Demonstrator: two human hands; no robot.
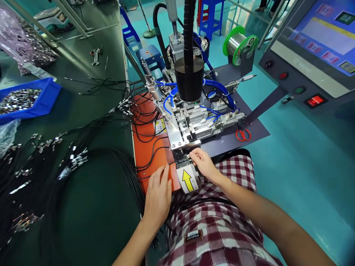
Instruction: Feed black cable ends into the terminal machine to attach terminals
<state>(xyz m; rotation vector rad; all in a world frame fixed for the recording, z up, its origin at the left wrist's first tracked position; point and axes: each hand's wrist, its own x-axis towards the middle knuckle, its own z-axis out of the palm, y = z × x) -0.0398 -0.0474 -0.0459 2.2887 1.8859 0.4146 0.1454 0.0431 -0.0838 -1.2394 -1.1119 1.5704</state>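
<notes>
Right hand pinches cable end at fixture; left hand flat, open, on mat. Risk: slack cable tugs, end seats crooked.

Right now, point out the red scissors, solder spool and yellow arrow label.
red scissors point(243, 132), head view, handle junction.
solder spool point(235, 42), head view, wound wire.
yellow arrow label point(188, 181), head view, arrow shaft.

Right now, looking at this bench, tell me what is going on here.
A person sits at a small benchtop machine. The right hand pinches a cable end at the machine's front slot, just above a yellow arrow label. The left hand lies flat on the orange mat, among thin black cables. More cables lie heaped on the green table.
</notes>
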